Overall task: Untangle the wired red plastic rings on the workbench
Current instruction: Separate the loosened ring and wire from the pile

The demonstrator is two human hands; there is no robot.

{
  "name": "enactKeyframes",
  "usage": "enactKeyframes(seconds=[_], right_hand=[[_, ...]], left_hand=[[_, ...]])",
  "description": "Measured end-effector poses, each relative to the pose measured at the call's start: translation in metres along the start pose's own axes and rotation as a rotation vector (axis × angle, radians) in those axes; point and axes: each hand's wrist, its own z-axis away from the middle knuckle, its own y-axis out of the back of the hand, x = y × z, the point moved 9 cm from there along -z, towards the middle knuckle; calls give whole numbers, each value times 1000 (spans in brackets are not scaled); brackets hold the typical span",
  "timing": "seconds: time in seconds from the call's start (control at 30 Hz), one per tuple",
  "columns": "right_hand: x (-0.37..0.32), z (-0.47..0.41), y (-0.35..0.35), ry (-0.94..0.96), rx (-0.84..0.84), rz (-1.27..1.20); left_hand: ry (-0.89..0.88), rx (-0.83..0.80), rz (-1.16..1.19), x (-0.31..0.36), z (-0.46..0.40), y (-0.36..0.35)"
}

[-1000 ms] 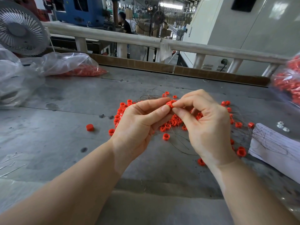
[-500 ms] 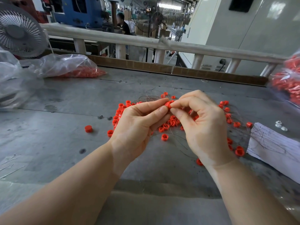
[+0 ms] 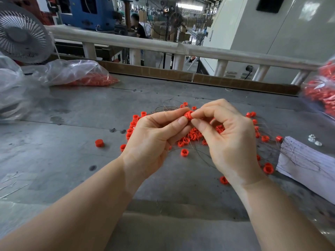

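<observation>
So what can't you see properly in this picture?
Head view only:
- The red ring pinched by the left hand and right hand: fingertips cover most of it.
- Its wire: too thin to trace.
- The ring pile: partly behind both hands.
- The bag of rings: blurred, cut off by the right edge.

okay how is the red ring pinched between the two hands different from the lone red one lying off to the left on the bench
The pinched ring is lifted off the workbench, gripped by left hand and right hand; the lone ring lies untouched. The pinched one hangs over the wired pile; the lone one sits apart. Both are red plastic.
</observation>
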Motion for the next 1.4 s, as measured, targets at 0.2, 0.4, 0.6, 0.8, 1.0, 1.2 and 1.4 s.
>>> enactKeyframes(seconds=[0.2, 0.4, 0.6, 0.8, 1.0, 1.2, 1.4], right_hand=[[0, 0, 1, 0, 14, 20], [-2, 0, 0, 22, 16, 53], [-2, 0, 3, 31, 26, 134], [-5, 1, 2, 47, 26, 170], [-7, 1, 0, 62, 16, 186], [-8, 1, -1, 61, 7, 178], [-9, 0, -2, 53, -15, 151]], left_hand=[[6, -12, 1, -1, 0, -1], [21, -1, 5, -2, -1, 1], [62, -10, 12, -6, -1, -1], [55, 14, 17, -6, -1, -1], [47, 41, 14, -6, -1, 1], [40, 40, 21, -6, -1, 2], [22, 22, 35, -5, -1, 3]])
